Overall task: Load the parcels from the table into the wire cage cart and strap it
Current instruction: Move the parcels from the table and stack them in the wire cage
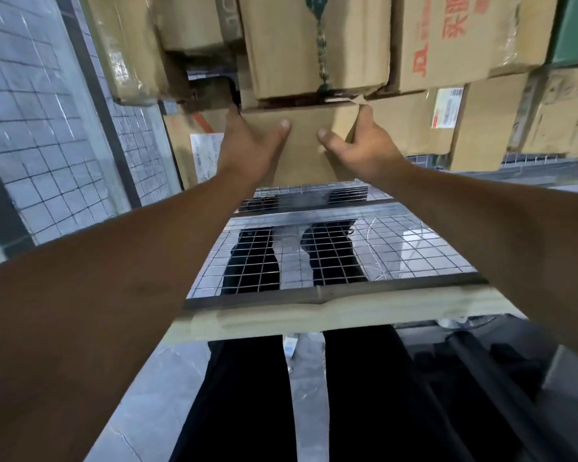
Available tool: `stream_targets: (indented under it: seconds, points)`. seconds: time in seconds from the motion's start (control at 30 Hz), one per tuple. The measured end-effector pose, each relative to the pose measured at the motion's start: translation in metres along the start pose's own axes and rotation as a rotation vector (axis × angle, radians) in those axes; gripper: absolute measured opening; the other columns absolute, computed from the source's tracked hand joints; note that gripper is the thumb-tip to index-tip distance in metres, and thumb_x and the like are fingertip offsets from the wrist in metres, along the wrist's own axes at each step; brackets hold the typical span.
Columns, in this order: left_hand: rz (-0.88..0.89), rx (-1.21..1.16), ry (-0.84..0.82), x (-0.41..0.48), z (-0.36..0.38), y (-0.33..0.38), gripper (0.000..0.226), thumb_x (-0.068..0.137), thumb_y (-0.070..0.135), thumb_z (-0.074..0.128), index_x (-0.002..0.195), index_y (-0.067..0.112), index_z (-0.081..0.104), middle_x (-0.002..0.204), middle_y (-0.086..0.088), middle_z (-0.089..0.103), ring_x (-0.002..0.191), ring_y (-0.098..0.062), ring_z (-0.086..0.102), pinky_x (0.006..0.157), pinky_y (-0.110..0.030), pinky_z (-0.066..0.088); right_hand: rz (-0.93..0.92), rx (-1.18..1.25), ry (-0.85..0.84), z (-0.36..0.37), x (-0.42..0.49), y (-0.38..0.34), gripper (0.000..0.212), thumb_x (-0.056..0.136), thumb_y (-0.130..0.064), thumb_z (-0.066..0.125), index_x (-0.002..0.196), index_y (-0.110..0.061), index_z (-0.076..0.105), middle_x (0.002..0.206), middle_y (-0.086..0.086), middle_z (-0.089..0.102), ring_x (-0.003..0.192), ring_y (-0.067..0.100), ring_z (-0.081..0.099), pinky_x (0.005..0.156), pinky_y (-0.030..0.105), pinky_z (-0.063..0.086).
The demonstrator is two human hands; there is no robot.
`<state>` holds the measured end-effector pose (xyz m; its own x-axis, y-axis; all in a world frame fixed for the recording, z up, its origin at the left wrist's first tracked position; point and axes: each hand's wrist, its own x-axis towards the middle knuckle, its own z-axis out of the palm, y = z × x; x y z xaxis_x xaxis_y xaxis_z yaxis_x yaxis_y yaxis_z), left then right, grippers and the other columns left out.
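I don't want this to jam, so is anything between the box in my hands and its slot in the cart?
Nothing visible blocks it. The left hand and right hand grip the box, which sits among the stacked parcels. The fit looks tight: the parcel above meets its top edge. Behind it is hidden.

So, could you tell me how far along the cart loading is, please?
Mostly loaded: parcels sit stacked in the wire cage cart. In hand: the left hand and right hand hold one box against the stack. Left: seating it, then strapping; no strap is visible.
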<state>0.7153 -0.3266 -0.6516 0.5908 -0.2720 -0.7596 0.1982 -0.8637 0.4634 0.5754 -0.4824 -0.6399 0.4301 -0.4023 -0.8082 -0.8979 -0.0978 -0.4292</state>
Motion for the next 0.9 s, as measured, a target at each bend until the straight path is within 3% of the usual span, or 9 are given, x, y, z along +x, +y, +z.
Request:
stream_targets:
  seconds: [0.07,0.2,0.33,0.43,0.5,0.67,0.77,0.9]
  points:
    - [-0.025,0.0,-0.037,-0.007,-0.008,0.004,0.09,0.091,0.057,0.07,0.156,0.011,0.029,0.149,-0.008,0.053,0.132,-0.027,0.055,0.109,-0.036,0.047,0.063,-0.051,-0.029,-0.004,-0.007,-0.007,0.07,0.098,-0.06,0.059,0.138,-0.006,0.038,0.123,0.012,0.062,0.118,0.033,0.059,0.094,0.037,0.046]
    - [-0.028,0.044,-0.056,-0.04,-0.037,0.025,0.088,0.095,0.052,0.066,0.161,0.013,0.022,0.158,-0.012,0.045,0.138,-0.031,0.051,0.102,-0.028,0.043,0.124,-0.04,-0.016,-0.028,-0.044,-0.037,0.077,0.1,-0.057,0.056,0.155,-0.011,0.028,0.149,0.015,0.052,0.136,0.034,0.051,0.103,0.035,0.039]
    - [0.091,0.053,-0.061,-0.094,-0.076,0.066,0.087,0.095,0.052,0.067,0.161,0.013,0.026,0.16,-0.007,0.041,0.141,-0.022,0.044,0.111,-0.025,0.036,0.088,0.032,0.106,-0.065,-0.106,-0.068,0.065,0.101,-0.05,0.057,0.154,-0.016,0.04,0.146,0.013,0.057,0.132,0.031,0.055,0.095,0.027,0.036]
    - [0.198,0.07,-0.099,-0.14,-0.094,0.104,0.073,0.096,0.052,0.066,0.154,0.015,0.041,0.153,-0.005,0.048,0.136,-0.019,0.048,0.112,-0.028,0.038,0.083,0.118,0.234,-0.094,-0.169,-0.079,0.062,0.1,-0.049,0.058,0.149,-0.012,0.046,0.148,0.016,0.055,0.135,0.033,0.053,0.103,0.032,0.04]
    - [0.247,0.108,-0.146,-0.175,-0.098,0.132,0.078,0.097,0.055,0.063,0.158,0.015,0.036,0.161,-0.006,0.041,0.145,-0.023,0.042,0.119,-0.028,0.032,0.094,0.188,0.335,-0.11,-0.217,-0.079,0.064,0.101,-0.048,0.059,0.152,-0.012,0.045,0.152,0.016,0.05,0.139,0.033,0.049,0.11,0.034,0.038]
    - [0.522,0.242,-0.313,-0.282,-0.077,0.211,0.078,0.096,0.062,0.06,0.158,0.021,0.037,0.161,-0.004,0.04,0.145,-0.022,0.041,0.112,-0.027,0.03,0.165,0.336,0.645,-0.149,-0.342,-0.039,0.071,0.102,-0.057,0.053,0.16,-0.02,0.035,0.163,0.009,0.038,0.15,0.03,0.033,0.12,0.041,0.028]
    - [0.723,0.323,-0.408,-0.345,-0.046,0.254,0.073,0.097,0.053,0.063,0.158,0.022,0.038,0.161,-0.004,0.039,0.146,-0.024,0.041,0.119,-0.043,0.036,0.255,0.515,0.813,-0.163,-0.412,-0.001,0.072,0.101,-0.06,0.052,0.161,-0.026,0.032,0.167,0.005,0.03,0.154,0.027,0.024,0.122,0.042,0.024]
    - [1.016,0.538,-0.548,-0.438,0.026,0.296,0.075,0.099,0.054,0.06,0.159,0.016,0.036,0.163,-0.009,0.039,0.15,-0.025,0.034,0.124,-0.043,0.028,0.349,0.638,1.064,-0.169,-0.508,0.065,0.071,0.101,-0.058,0.054,0.161,-0.024,0.034,0.167,0.007,0.033,0.155,0.027,0.025,0.125,0.042,0.021]
